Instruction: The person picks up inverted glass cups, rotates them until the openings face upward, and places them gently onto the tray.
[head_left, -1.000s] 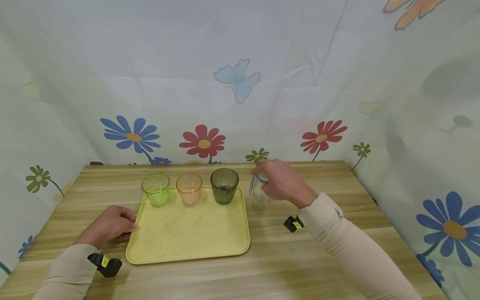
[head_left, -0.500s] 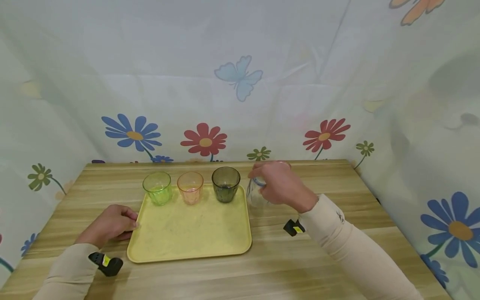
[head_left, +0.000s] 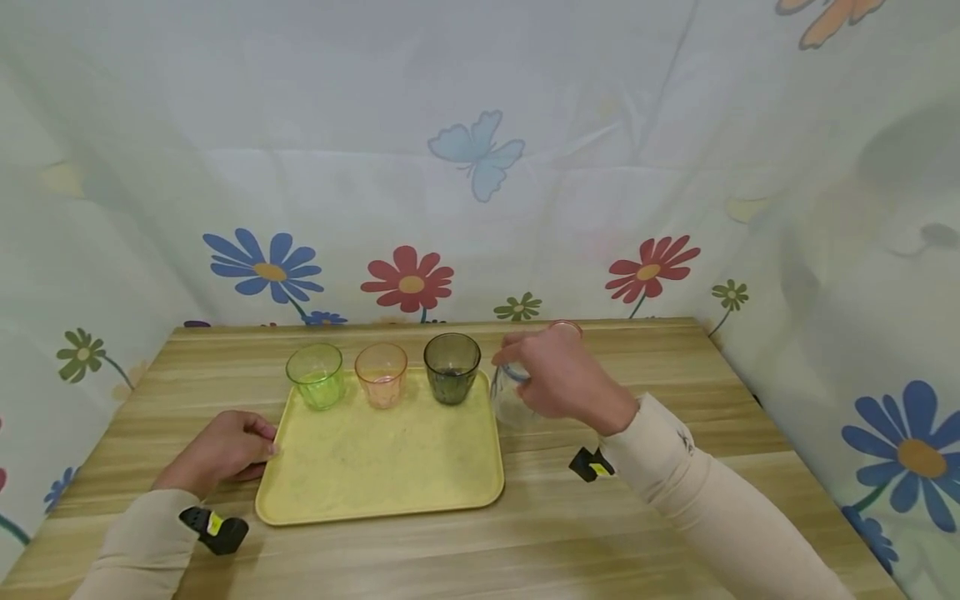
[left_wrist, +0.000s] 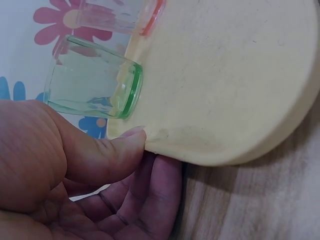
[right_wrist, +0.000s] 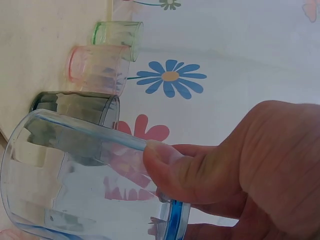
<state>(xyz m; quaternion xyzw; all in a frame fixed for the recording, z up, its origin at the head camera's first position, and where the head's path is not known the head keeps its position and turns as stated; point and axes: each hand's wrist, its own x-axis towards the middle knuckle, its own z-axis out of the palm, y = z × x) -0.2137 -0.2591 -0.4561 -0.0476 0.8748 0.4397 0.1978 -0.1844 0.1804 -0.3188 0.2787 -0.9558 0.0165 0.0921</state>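
Note:
My right hand (head_left: 562, 375) grips a clear glass (head_left: 512, 407) just right of the yellow tray (head_left: 390, 467). The glass is upside down, its narrow, blue-ringed base near my fingers and its wide mouth lower. Whether its mouth touches the table cannot be told. In the right wrist view my thumb presses its side. My left hand (head_left: 225, 448) pinches the tray's left rim, thumb on top, fingers partly hidden beneath. Along the tray's back edge stand a green glass (head_left: 318, 387), a pink glass (head_left: 382, 390) and a dark grey glass (head_left: 452, 385), all upright and apart.
A red-rimmed glass (head_left: 567, 327) stands behind my right hand, mostly hidden by it. The wooden table (head_left: 600, 533) runs back to a flower-printed cloth (head_left: 337, 192), which also closes off both sides.
My right hand has shifted slightly left and toward me, bringing the clear glass closer to the tray. The red rim behind it has come into view. My left hand stays on the tray.

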